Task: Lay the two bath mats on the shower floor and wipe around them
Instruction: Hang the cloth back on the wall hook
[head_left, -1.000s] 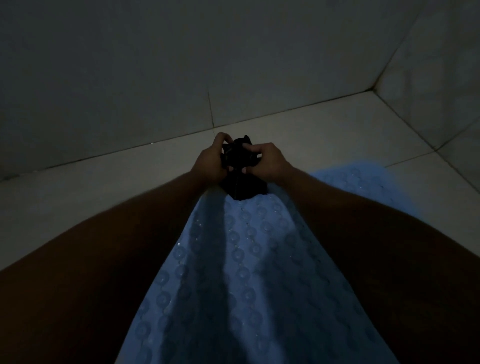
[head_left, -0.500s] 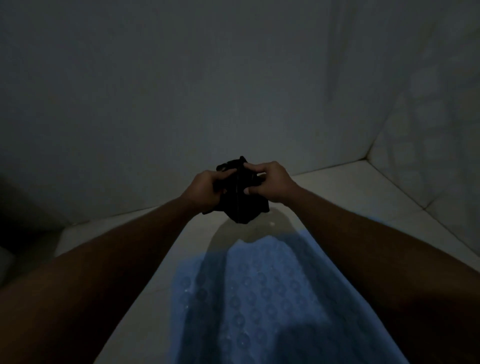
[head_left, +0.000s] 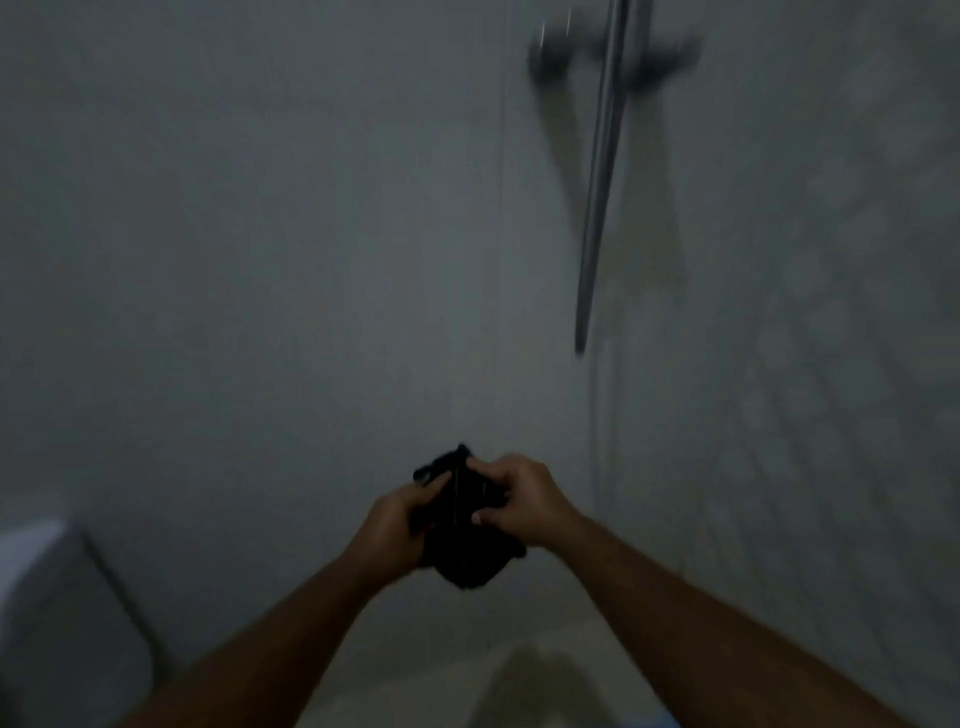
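Head view: both hands, left hand (head_left: 389, 530) and right hand (head_left: 519, 499), grip a black cloth (head_left: 462, 545); no writing legible.

Left hand (head_left: 392, 525) and right hand (head_left: 522, 499) grip a dark cloth (head_left: 462, 551) before the wall (head_left: 260, 260).

no readable text, no labels, no brand marks, no numbers, picture dim and blurred
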